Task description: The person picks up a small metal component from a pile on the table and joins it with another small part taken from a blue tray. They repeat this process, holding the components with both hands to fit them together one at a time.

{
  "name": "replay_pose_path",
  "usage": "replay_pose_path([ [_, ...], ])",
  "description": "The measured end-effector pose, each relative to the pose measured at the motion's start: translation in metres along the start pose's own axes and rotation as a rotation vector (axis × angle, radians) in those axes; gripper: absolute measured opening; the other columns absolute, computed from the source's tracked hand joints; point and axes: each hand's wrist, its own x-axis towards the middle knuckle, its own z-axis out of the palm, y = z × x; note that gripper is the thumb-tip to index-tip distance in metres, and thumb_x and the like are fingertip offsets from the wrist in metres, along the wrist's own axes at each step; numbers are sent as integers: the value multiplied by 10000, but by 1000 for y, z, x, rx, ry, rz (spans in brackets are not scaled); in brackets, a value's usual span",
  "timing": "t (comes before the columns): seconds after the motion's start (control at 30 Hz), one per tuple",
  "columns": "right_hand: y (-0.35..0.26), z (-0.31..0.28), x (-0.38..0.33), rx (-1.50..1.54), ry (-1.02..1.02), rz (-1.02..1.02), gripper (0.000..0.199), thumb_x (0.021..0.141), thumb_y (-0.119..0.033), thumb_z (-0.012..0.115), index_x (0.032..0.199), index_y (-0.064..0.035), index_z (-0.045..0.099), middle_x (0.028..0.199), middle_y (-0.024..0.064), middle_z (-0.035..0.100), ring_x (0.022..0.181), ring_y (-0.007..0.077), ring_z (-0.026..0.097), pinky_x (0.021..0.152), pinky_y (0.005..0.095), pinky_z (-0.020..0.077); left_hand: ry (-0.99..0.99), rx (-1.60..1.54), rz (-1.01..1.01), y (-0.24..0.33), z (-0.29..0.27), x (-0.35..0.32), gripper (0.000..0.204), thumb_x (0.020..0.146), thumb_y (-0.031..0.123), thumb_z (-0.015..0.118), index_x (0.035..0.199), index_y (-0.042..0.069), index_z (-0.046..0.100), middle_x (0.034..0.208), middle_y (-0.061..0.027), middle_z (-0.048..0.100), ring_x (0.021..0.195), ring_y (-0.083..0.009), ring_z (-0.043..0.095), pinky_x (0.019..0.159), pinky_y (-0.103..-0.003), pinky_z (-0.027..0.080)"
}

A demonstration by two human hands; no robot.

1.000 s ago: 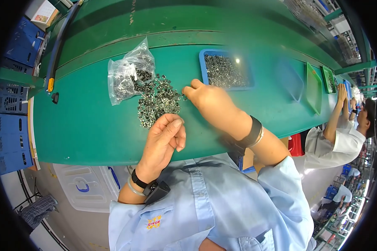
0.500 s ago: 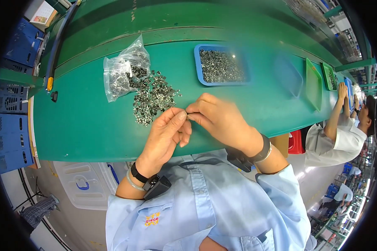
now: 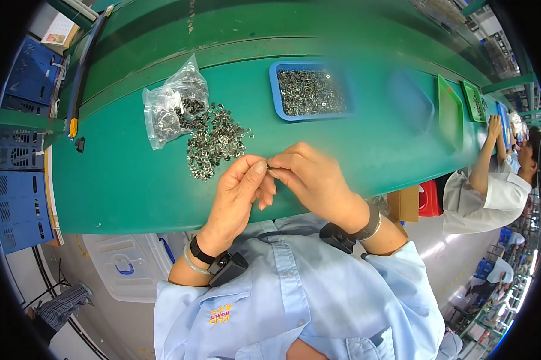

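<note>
My left hand [image 3: 240,189] and my right hand [image 3: 312,174] meet fingertip to fingertip above the near part of the green table. Both are closed in a pinch on a tiny dark part [image 3: 268,168], mostly hidden by the fingers, so its kind does not show. Just beyond my left hand lies a loose pile of small metal pieces [image 3: 213,144], silver and black. It spills from a clear plastic bag [image 3: 162,117] that holds more of them. A blue tray [image 3: 276,99] filled with similar small pieces stands farther off, beyond my right hand.
A faint blue tray [image 3: 415,99], a green tray [image 3: 449,114] and a smaller green tray [image 3: 473,101] line the right side. A co-worker [image 3: 489,186] sits there. Blue crates [image 3: 21,207] stand at the left; a clear lidded box [image 3: 126,267] is below the table edge.
The view has shifted slightly, so the pile, bag and blue tray appear a little farther left. My hands stay pinched together, with the right wrist slightly lower.
</note>
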Motion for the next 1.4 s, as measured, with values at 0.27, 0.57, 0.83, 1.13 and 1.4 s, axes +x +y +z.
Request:
replay_pose_path([
  [0.27,-1,-2,-1,44,37,-20,185,740,-17,712,905,-52,636,830,62,612,738,214,608,604,309,501,25,4,14,4,6,-2,216,987,238,466,991,32,531,719,-50,580,565,-104,525,482,-219,398],
  [0.57,-3,-3,-6,91,75,-17,150,754,-23,706,887,-48,641,853,67,625,762,213,610,627,305,506,-61,-163,-34,2,6,-1,164,958,210,533,956,46,535,705,-46,580,566,-100,522,482,-216,383],
  [0.83,-4,-1,-14,182,97,2,143,768,-24,698,896,-49,638,864,67,622,779,207,605,639,311,502,-118,-208,-13,-2,7,-1,156,951,208,547,909,58,532,654,-38,573,536,-100,520,470,-216,377],
  [1.13,3,-7,-9,-19,35,-34,151,764,-22,700,899,-45,635,862,71,622,777,212,606,642,312,501,31,217,27,8,12,-2,170,969,211,509,936,47,542,716,-48,601,565,-83,528,481,-213,394],
  [1.4,0,-5,-9,255,123,-6,156,753,-14,710,888,-46,639,859,71,633,779,211,613,645,303,500,-127,-231,-28,9,12,-6,152,969,190,506,970,41,530,803,-76,631,561,-115,521,482,-224,391],
])
